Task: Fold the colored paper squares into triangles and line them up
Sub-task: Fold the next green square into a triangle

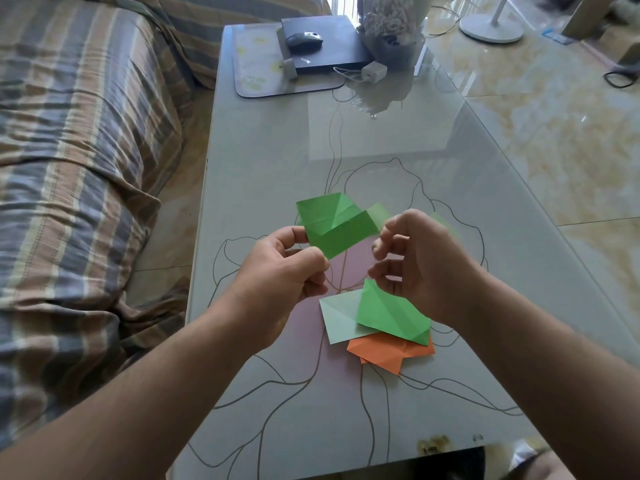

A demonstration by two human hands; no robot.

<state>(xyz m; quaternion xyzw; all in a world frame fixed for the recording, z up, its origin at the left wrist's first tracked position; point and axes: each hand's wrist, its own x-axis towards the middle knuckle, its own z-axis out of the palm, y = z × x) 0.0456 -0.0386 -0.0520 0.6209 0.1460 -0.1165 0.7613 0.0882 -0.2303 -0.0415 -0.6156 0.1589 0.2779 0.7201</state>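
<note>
A creased bright-green paper square (334, 227) is pinched at 1 corner by the left hand (282, 271), above the glass table (450, 188). The right hand (412, 263) is held loosely curled, empty. A skewed fold is risked (paper unsupported); the loose green, pale and orange paper pile (377, 323) could be brushed.

A glass table (433, 174) with a flower drawing on it stood beside a striped sofa (76, 161). At its far end lay a mat (252, 74) with a dark flat box (325, 36), maybe a laptop, partly on it. 1 computer mouse (304, 39) sat on the box. A white charger (373, 72) and a wrapped bunch of pale flowers (391, 19) were close by. A white fan base (491, 27) stood on the shiny floor (554, 140).
</note>
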